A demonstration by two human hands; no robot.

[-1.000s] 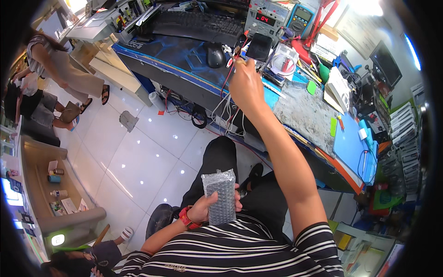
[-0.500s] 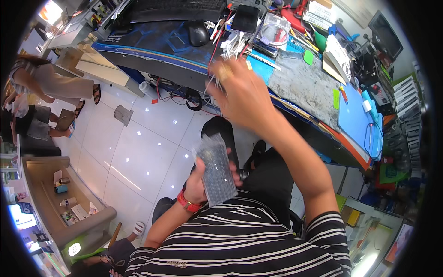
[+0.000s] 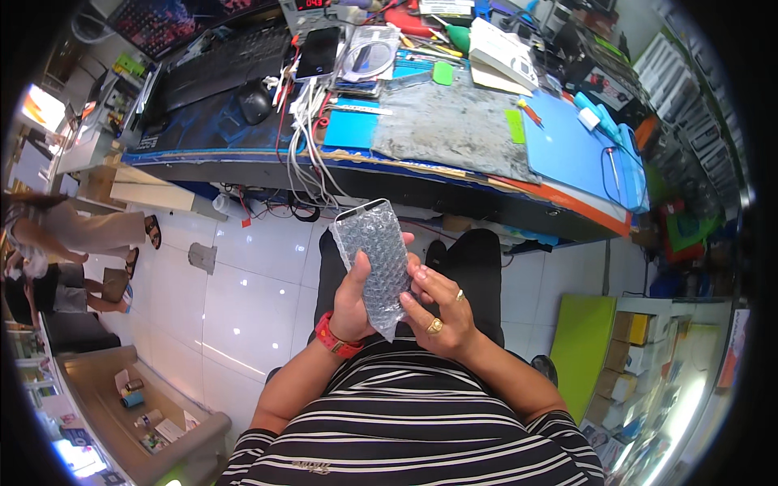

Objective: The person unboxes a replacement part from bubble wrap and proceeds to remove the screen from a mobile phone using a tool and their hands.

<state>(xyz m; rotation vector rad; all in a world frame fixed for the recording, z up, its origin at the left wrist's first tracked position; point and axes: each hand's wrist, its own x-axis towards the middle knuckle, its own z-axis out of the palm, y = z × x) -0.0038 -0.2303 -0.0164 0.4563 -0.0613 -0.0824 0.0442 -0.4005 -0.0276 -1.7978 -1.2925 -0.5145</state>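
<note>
A flat phone-sized item wrapped in clear bubble wrap (image 3: 374,255) is held upright over my lap. My left hand (image 3: 354,301), with a red wristband, grips its lower left side, thumb across the front. My right hand (image 3: 438,309), wearing rings, holds the lower right edge, its fingertips on the wrap near the bottom. Both hands are close together below the front edge of the workbench (image 3: 454,174).
The workbench carries a grey mat (image 3: 454,125), a blue mat (image 3: 571,150), a black keyboard (image 3: 219,69), a mouse (image 3: 254,101), a dark phone (image 3: 318,53) and hanging white cables (image 3: 304,150). A person (image 3: 73,231) stands at left on the white tiled floor. Shelves with boxes (image 3: 648,356) stand at right.
My right hand came back from the cables on the bench down to my lap and now holds the wrapped item with the left hand. The view tilted down.
</note>
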